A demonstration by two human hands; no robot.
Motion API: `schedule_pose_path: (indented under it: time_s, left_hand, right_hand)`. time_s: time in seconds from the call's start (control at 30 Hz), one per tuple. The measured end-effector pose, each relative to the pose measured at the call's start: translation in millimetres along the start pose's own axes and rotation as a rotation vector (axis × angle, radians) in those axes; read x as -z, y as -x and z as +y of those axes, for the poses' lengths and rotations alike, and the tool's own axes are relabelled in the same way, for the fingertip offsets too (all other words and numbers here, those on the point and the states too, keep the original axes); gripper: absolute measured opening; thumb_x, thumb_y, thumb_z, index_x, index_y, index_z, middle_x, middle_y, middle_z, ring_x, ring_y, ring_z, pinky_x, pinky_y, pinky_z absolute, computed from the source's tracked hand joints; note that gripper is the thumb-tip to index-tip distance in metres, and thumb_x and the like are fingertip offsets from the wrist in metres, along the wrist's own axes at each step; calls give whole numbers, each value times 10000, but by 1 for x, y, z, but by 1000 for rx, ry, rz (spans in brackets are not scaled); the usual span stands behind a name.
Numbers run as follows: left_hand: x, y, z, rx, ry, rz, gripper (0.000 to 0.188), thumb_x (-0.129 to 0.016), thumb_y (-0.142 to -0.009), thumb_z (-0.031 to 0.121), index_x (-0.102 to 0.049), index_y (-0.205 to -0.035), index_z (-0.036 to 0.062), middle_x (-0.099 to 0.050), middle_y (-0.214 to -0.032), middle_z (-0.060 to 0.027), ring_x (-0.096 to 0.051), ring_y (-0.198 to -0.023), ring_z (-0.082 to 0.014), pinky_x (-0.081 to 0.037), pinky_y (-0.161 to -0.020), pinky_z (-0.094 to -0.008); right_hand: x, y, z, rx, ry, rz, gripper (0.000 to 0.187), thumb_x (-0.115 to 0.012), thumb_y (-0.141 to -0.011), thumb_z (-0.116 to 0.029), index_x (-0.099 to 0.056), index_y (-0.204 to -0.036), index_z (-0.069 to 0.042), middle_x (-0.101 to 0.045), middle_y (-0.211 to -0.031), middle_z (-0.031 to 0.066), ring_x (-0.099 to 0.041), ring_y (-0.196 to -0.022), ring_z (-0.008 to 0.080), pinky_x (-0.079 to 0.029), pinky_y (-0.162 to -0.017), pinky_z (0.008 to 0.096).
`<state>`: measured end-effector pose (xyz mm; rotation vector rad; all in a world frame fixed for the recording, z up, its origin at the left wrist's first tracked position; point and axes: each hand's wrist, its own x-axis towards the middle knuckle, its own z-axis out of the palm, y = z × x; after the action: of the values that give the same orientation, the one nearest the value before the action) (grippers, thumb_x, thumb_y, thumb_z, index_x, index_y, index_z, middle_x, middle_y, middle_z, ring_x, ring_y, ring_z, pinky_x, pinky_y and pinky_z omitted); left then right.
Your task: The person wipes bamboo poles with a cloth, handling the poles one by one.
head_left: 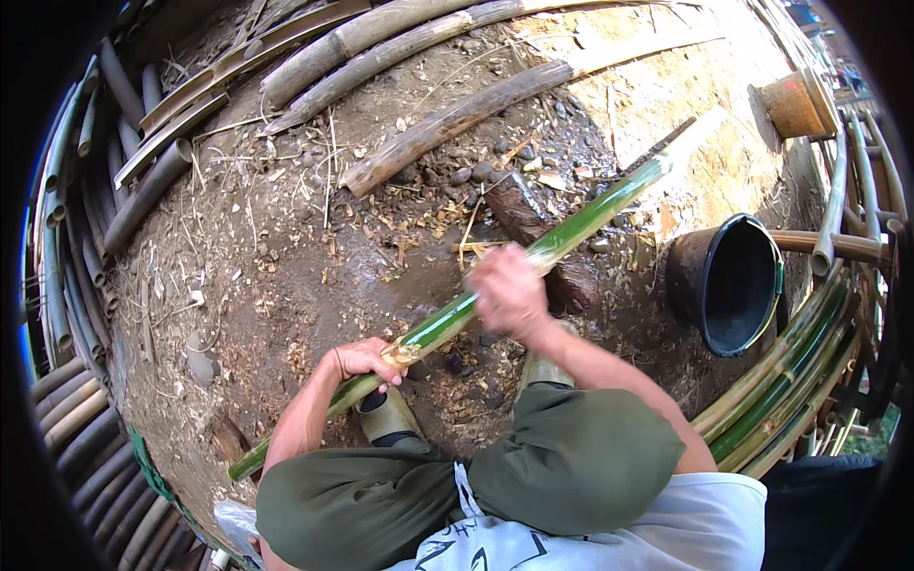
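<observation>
Brown earth ground point(286, 276), strewn with chips and small stones, fills the head view, which is the only one I have at my distant post. Along its left side I see dark bamboo poles point(119, 81) in piles; at the right stand a black bucket point(687, 278), tipped toward the camera, and, below it, a bundle of bamboo lengths point(781, 390).

The green bamboo pole point(447, 322) lies slanting across the middle, from beside the left knee up to the bright upper right, and it passes over a dark log point(519, 207). With my left hand point(364, 360) the grip is wrapped around the pole, close to a pale joint, above the left boot point(388, 417). My right hand point(509, 293) is on the pole further up, its fingers curled. It is blurred, so I cannot tell whether this grip clasps the pole itself or presses some small thing against it.

I judge that the step in hand is rubbing along the wet-looking skin of the pole. The next move, in my opinion, calls for a firm left grip against rolling, and even right-hand pressure along the stem.
</observation>
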<state>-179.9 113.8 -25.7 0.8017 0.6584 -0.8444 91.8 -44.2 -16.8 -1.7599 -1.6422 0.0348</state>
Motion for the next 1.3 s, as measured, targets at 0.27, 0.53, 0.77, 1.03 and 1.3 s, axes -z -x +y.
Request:
schedule_pose_path:
  time_s: [0.27,0.53,0.77,1.03,1.3]
  left_hand:
    - [-78,6,2,-389,-911,928,703,-788,-711,152,-491,-1337,27,-652,-1157,-191,-647,-1093,-366,-515,-961,-418]
    - [-37,-5,13,-125,-585,538,388,-808,-749,176,-664,-1070,13,-711,-831,-82,-698,-750,-212,-554,-693,-342]
    - [-18,-6,-17,-184,-417,389,523,-837,-729,208,-642,-1144,-44,-709,-908,-95,-687,-804,-245,-551,-800,-346]
    - [-83,-27,47,-234,-957,848,614,-785,-763,410,-577,-1230,71,-699,-1008,-233,-673,-946,-441,-551,-809,-512]
    - [-58,62,-116,-189,-1275,1312,589,-833,-692,255,-563,-1182,71,-608,-1002,-134,-611,-894,-337,-497,-760,-454]
  right_hand:
    - [8,6,-11,164,-28,-29,218,-668,-766,-169,-700,-969,-96,-679,-1012,107,-645,-1085,285,-497,-992,481]
    - [64,1,101,-144,237,95,73,-634,-812,-102,-673,-857,-60,-663,-906,129,-656,-929,279,-540,-894,484]
    - [7,19,-15,62,-18,18,211,-681,-791,-192,-734,-974,-101,-688,-1016,87,-613,-1191,283,-427,-1107,480]
    - [54,9,49,-196,193,37,205,-646,-816,-131,-716,-1004,-92,-664,-1045,76,-563,-1241,279,-371,-1138,517]
    - [27,22,14,-60,45,19,213,-666,-816,-169,-742,-1015,-167,-704,-1109,38,-537,-1315,264,-282,-1211,499]
